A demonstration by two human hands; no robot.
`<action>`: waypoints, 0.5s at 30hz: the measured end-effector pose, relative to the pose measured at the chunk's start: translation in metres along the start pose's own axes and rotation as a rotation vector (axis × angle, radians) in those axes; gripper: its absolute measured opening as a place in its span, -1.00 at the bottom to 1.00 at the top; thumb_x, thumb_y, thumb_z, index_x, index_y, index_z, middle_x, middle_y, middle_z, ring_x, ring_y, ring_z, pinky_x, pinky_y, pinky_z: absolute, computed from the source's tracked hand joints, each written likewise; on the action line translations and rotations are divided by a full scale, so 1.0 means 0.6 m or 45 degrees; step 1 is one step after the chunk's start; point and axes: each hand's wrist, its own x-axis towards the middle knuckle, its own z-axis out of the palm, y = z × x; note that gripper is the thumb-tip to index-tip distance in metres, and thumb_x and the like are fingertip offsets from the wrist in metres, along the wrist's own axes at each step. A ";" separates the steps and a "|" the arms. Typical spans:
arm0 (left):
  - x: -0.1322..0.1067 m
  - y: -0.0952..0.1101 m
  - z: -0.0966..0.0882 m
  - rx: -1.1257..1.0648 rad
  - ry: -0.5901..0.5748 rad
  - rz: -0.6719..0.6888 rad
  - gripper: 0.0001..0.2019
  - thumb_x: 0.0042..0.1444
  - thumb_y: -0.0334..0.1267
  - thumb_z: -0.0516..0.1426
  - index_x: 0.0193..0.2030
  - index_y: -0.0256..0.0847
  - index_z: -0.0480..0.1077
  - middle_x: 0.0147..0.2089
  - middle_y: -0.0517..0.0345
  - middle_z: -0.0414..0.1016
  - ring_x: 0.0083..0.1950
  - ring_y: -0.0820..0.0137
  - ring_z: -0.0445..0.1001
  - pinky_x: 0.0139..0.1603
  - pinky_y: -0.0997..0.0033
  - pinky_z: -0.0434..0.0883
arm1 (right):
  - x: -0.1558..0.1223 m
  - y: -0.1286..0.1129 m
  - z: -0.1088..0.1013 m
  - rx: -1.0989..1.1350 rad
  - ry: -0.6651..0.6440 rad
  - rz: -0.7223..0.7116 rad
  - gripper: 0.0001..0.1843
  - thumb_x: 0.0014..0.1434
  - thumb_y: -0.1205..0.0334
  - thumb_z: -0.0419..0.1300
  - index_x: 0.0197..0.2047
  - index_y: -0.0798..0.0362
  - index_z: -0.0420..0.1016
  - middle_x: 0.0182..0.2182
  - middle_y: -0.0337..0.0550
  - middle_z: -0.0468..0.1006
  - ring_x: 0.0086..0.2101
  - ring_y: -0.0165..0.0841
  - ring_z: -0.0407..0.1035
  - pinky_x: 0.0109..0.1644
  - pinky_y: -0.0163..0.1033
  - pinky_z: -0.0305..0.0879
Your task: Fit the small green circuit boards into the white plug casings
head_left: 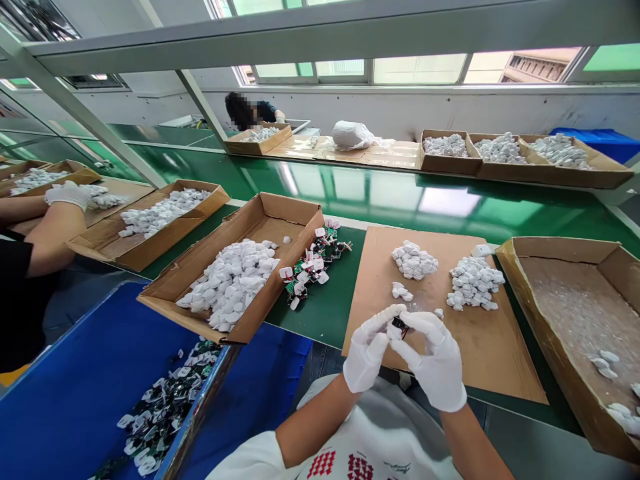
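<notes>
And there it is — the white-gloved left hand [367,353] and right hand [433,360] closed together on a small circuit board [399,325], pinching it just above the near edge of a cardboard sheet [500,347]. On that sheet, two heaps of white plastic casings [473,283] — and beside it, on the green conveyor belt [330,320], a loose pile of boards [313,267] next to a full carton [227,283].

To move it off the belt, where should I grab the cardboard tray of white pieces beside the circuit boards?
Grip the cardboard tray by its near end wall, from your side, fingers underneath: that end appears to jut past the edge of the green belt.
</notes>
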 end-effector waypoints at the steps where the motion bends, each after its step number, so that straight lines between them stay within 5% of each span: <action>1: 0.000 -0.002 0.000 0.019 -0.007 -0.032 -0.50 0.07 0.06 0.16 0.08 -0.19 0.45 0.11 -0.05 0.48 0.15 0.14 0.38 0.22 0.18 0.28 | 0.000 0.001 0.002 -0.012 0.030 -0.007 -0.67 0.07 0.31 0.29 -0.07 -0.11 0.42 -0.28 -0.18 0.55 -0.30 -0.33 0.49 -0.20 -0.18 0.49; 5: 0.001 -0.009 0.001 0.065 0.084 -0.114 -0.49 0.08 0.08 0.14 0.08 -0.20 0.45 0.10 -0.03 0.48 0.09 0.16 0.41 0.15 0.21 0.34 | 0.000 0.005 0.005 0.032 -0.044 0.045 -0.68 0.09 0.33 0.26 -0.06 -0.11 0.44 -0.24 -0.16 0.55 -0.27 -0.32 0.49 -0.20 -0.18 0.49; 9: -0.002 -0.010 0.005 0.191 0.141 -0.070 -0.44 0.08 0.14 0.11 0.09 -0.20 0.44 0.06 -0.05 0.51 -0.08 0.21 0.46 -0.04 0.28 0.42 | -0.009 0.010 0.005 0.295 -0.109 0.287 -0.75 0.11 0.31 0.24 -0.11 -0.08 0.47 -0.21 -0.13 0.53 -0.25 -0.31 0.48 -0.19 -0.17 0.51; 12: -0.001 -0.008 0.004 0.342 0.066 -0.025 -0.45 0.06 0.11 0.14 0.10 -0.18 0.44 -0.11 -0.03 0.58 -0.32 0.33 0.44 -0.20 0.33 0.43 | -0.015 0.014 0.007 0.443 -0.043 0.464 -0.81 0.12 0.30 0.24 -0.15 -0.05 0.48 -0.22 -0.11 0.53 -0.27 -0.31 0.49 -0.27 -0.21 0.53; 15: 0.008 -0.009 -0.001 0.363 0.077 -0.011 -0.48 0.04 0.08 0.17 0.06 -0.20 0.47 -0.26 0.01 0.58 -0.43 0.40 0.38 -0.31 0.38 0.40 | -0.017 0.017 0.005 0.384 -0.066 0.417 -0.78 0.14 0.33 0.20 -0.13 -0.05 0.51 -0.17 -0.11 0.56 -0.23 -0.30 0.50 -0.19 -0.19 0.53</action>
